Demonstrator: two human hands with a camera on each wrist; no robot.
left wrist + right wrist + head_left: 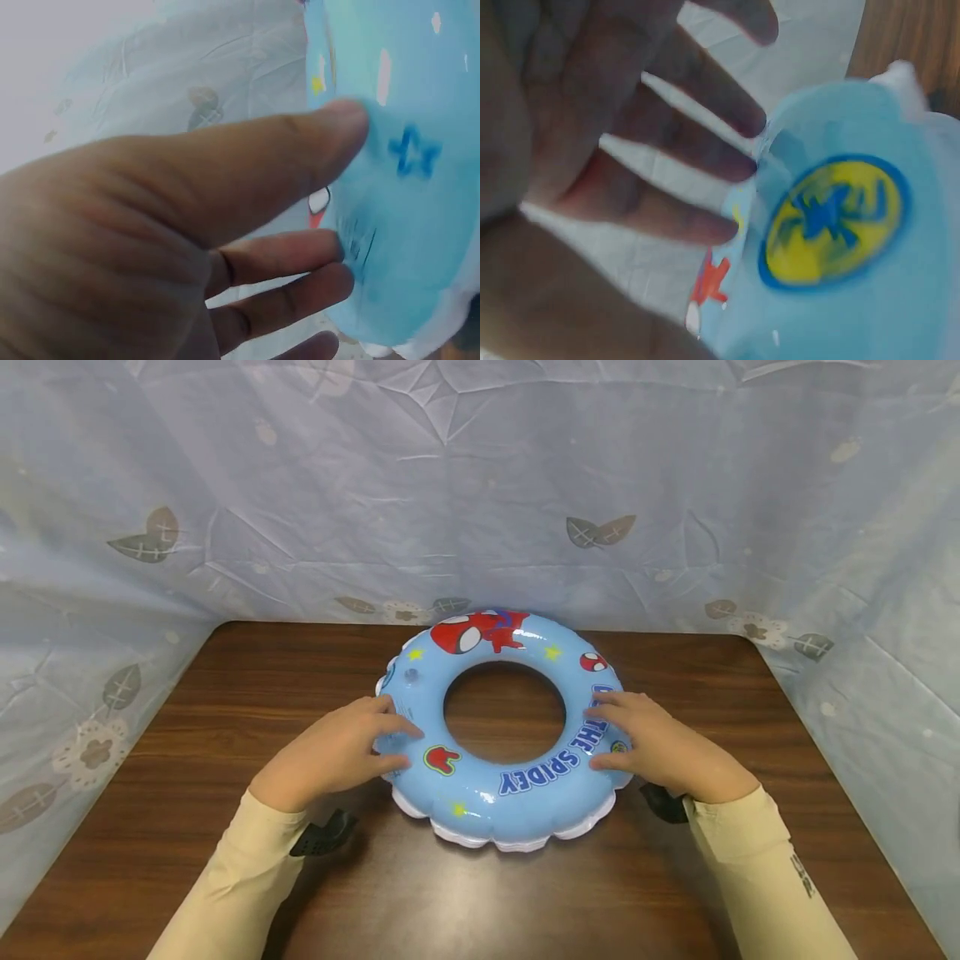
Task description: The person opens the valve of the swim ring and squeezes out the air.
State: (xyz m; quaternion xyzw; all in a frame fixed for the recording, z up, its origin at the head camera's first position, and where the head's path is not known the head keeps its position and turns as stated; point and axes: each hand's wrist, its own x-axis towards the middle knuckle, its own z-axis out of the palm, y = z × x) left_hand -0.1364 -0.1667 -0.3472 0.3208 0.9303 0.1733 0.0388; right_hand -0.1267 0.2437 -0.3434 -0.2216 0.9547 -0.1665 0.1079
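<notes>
While one swim ring [487,802] sits mid-frame on one table [480,910] in the head view, hole upward, wider across than up the frame, its one large red figure [480,632] topmost, two loose hands, left [337,747] and right [667,743], rest at its sides with fingers spread. Left wrist view: one blue star [414,152], right of the thumb. Right wrist view: one yellow oval badge [836,223], right of four digits.

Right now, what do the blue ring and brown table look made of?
The blue ring looks like soft, glossy plastic: it's puffy with bright reflections. The brown table looks like smooth wood, or a wood-look covering: grain and soft glare show.
</notes>
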